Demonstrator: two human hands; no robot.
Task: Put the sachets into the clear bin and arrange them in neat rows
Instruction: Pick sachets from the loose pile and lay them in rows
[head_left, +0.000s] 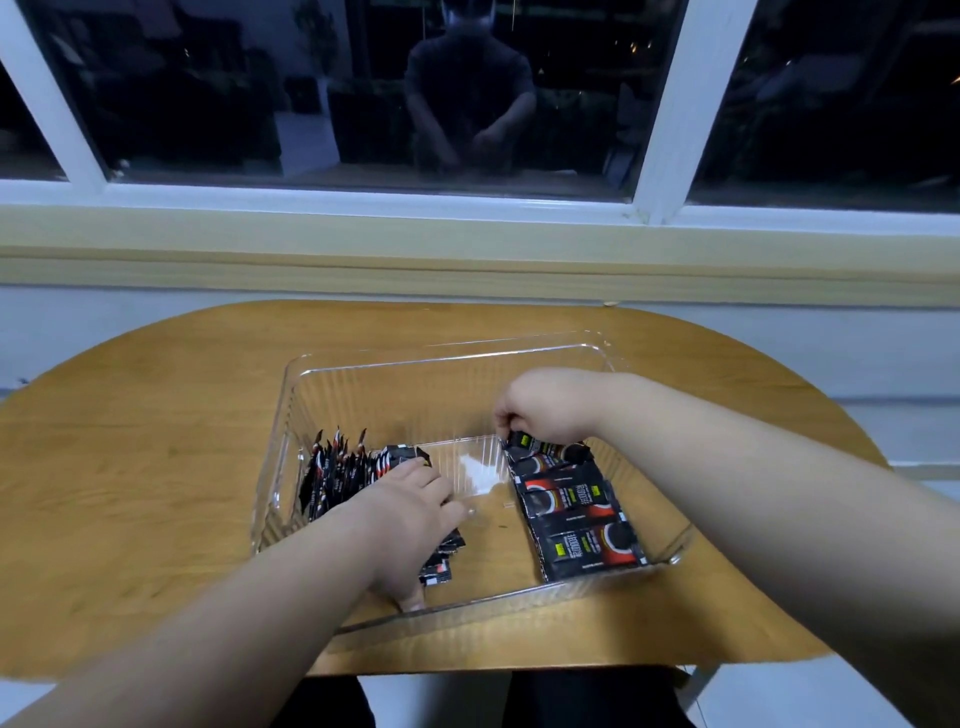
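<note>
A clear ribbed bin (363, 384) stands on the wooden table. Inside on the left, several black sachets (337, 470) stand on edge in a row. My left hand (410, 519) lies over this row's near end, fingers curved down round the sachets there. On the bin's right side, a second row of black and red sachets (576, 512) lies overlapped flat. My right hand (545, 405) is at the far end of that row and pinches the top sachet (545, 448) from above. The bin's floor shows bare between the two rows.
The round-edged wooden table (156, 467) sits against a wall under a window sill (467, 249). Bare tabletop lies left of the bin and beyond it. The table's near edge is just below the bin. Dark window panes reflect a person.
</note>
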